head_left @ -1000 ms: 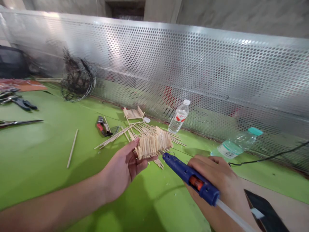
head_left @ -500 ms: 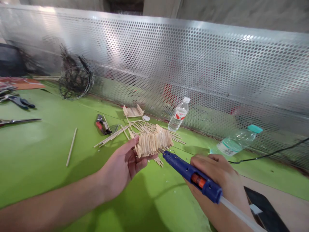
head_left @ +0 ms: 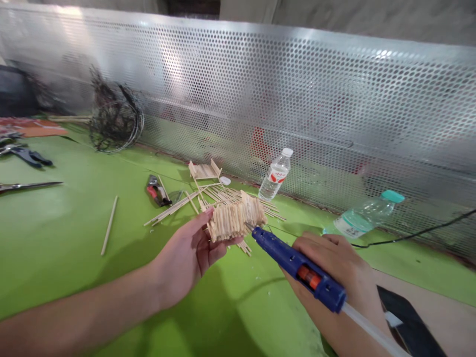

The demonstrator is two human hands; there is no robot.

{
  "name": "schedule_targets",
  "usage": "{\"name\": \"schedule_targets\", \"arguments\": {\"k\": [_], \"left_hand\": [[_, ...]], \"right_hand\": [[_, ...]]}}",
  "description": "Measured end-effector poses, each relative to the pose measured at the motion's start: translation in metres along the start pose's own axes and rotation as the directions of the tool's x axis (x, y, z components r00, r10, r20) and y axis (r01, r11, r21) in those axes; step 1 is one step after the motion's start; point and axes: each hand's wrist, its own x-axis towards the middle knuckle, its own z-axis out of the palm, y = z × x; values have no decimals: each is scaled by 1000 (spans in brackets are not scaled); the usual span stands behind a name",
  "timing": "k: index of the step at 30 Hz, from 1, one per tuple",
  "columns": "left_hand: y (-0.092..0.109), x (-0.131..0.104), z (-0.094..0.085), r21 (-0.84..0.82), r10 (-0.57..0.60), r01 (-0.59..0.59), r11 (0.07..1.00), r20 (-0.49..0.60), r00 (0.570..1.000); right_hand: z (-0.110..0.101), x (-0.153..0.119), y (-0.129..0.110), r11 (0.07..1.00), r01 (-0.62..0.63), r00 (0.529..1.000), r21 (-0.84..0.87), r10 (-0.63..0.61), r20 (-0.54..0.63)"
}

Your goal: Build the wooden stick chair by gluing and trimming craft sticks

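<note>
Stick model (head_left: 230, 220) is pinched by the half-closed left hand (head_left: 186, 255); the right hand (head_left: 336, 263) wraps round the glue gun (head_left: 277, 249), whose tip (head_left: 249, 226) should better move slowly.

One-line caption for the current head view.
Left hand steadies a stick-built model while the right hand holds a blue hot glue gun at its edge.
</note>
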Motion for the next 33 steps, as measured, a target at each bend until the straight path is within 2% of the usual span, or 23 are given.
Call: {"name": "schedule_targets", "arguments": {"k": [12,15,19,22,24,25,27,29,31,33], "left_hand": [[1,1,0,2,-27,27,1000,-42,999],[-1,2,-2,-13,-35,34,999,-24,999],[-6,4,-5,-12,-45,45,999,12,999],[-8,2,-5,33,-38,38,999,24,999],[-10,1,-6,61,-30,30,998,1,1000],[-11,0,-7,64,-31,32,997,-21,999],[-12,0,-8,53,-44,48,997,-75,996],[-13,1,-9,36,-43,48,998,-113,993],[-14,2,-9,30,-25,29,999,-130,991],[-14,2,-9,30,-25,29,999,-129,991]], "right_hand": [[2,0,-2,998,-17,998,59,20,-52],[2,1,1,997,-26,999,73,29,-37],[-2,2,7,997,-25,994,72,33,-107],[-6,6,20,994,-109,977,-10,106,-184],[-5,9,35,977,-200,965,-71,184,-186],[-2,10,43,965,-241,964,-106,226,-143],[8,12,59,929,-301,944,-214,322,74],[22,12,71,894,-302,864,-332,404,300],[38,8,79,889,-282,818,-361,420,393],[51,3,83,900,-264,794,-347,407,451]]}}
